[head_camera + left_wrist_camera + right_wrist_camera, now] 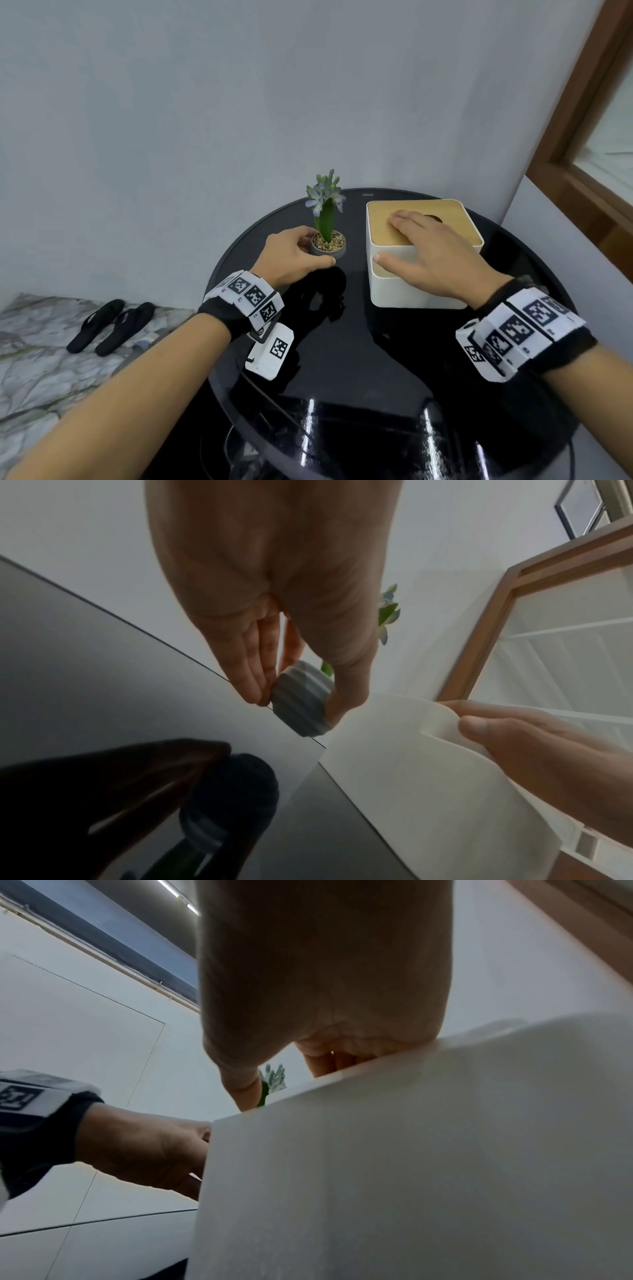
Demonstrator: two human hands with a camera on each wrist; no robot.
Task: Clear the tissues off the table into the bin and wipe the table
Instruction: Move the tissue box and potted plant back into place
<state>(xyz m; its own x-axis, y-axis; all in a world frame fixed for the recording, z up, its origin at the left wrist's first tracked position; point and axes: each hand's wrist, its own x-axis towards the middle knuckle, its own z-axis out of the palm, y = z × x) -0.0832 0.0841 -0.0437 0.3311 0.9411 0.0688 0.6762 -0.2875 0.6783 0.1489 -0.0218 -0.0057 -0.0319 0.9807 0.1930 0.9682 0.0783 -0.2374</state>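
A round glossy black table stands in a corner. On it sits a small grey pot with a green flowering plant. My left hand grips the pot, fingers on its left side and thumb at the front; the left wrist view shows the ribbed pot pinched the same way. To the right is a white tissue box with a wooden lid. My right hand lies on it, straight fingers flat on the lid and thumb pressed against the side. No loose tissue or bin is in view.
White walls close in behind the table and to its right. A wooden window frame runs along the right wall. A pair of black flip-flops lies on the marbled floor to the left.
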